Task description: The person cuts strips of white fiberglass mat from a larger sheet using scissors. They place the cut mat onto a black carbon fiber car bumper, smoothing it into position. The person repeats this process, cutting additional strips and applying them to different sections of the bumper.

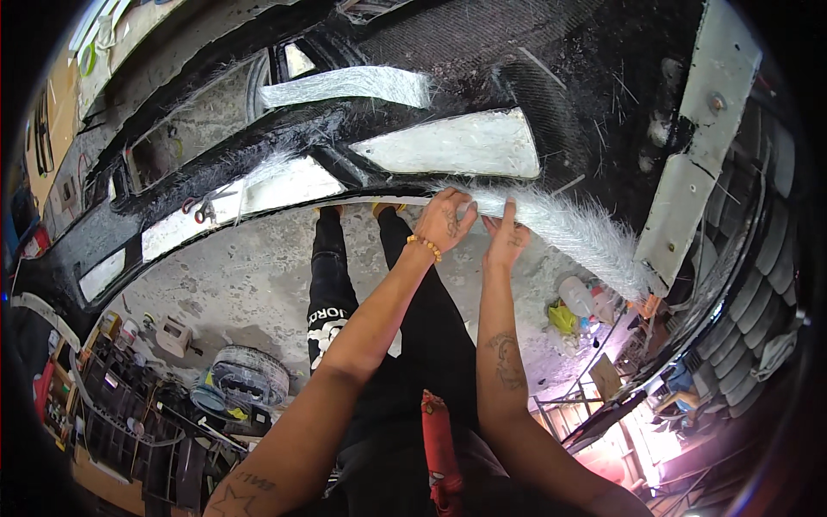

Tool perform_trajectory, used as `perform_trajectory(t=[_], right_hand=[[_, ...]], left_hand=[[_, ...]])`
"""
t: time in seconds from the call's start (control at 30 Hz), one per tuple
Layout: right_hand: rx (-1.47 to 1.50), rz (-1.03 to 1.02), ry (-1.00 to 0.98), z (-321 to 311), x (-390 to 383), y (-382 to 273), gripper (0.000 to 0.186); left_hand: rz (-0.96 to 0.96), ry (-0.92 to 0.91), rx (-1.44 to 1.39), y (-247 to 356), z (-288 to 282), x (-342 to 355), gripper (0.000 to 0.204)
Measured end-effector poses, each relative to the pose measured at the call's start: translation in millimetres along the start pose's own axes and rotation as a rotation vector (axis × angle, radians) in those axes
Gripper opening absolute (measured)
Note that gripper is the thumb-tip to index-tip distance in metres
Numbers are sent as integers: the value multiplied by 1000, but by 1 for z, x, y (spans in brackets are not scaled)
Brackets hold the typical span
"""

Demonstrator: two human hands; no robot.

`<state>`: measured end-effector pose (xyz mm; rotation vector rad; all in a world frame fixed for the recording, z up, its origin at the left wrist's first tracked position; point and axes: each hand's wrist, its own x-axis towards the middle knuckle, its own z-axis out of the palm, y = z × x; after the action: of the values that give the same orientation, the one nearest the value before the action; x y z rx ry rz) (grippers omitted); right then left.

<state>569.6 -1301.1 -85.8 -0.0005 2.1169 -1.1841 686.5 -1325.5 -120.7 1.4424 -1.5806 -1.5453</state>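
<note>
A long white strip of fibreglass mat (pixel 573 228), frayed along its border, runs along the near edge of a large black moulded panel (pixel 413 159). My left hand (pixel 444 222) grips the strip's left end at the panel edge, fingers curled over it. Just right of it, my right hand (pixel 506 241) pinches the same strip, thumb on its face and the other fingers partly hidden beneath. Farther back, a second fibreglass strip (pixel 349 88) lies across the panel. Red-and-black-handled scissors (pixel 202 211) rest on the panel's left part.
White sections (pixel 452 145) show within the black panel, with loose fibres scattered around. A pale plate (pixel 702 155) stands along the right side. Below are the concrete floor (pixel 250 293), a round tub (pixel 250 375), and plastic bottles (pixel 575 295). Cluttered shelving (pixel 112 388) is at lower left.
</note>
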Motion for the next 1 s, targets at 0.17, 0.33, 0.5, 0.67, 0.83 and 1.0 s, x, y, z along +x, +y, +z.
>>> perform_trajectory(t=[0.17, 0.33, 0.5, 0.67, 0.83, 1.0], right_hand=[[-15, -39, 74, 24, -13, -8, 62], [-5, 64, 172, 27, -8, -15, 87], [-33, 191, 170, 23, -13, -26, 86], [23, 6, 15, -3, -16, -2, 76], [6, 33, 27, -8, -17, -8, 79], [86, 233, 64, -4, -11, -12, 78]], left_hand=[[-174, -22, 147, 15, 6, 16, 42], [-200, -1, 166, 21, 8, 17, 40], [49, 81, -112, 35, 9, 6, 19], [290, 2, -331, 61, 21, 25, 33], [69, -210, -327, 61, 10, 24, 45], [220, -99, -435, 81, 19, 23, 43]])
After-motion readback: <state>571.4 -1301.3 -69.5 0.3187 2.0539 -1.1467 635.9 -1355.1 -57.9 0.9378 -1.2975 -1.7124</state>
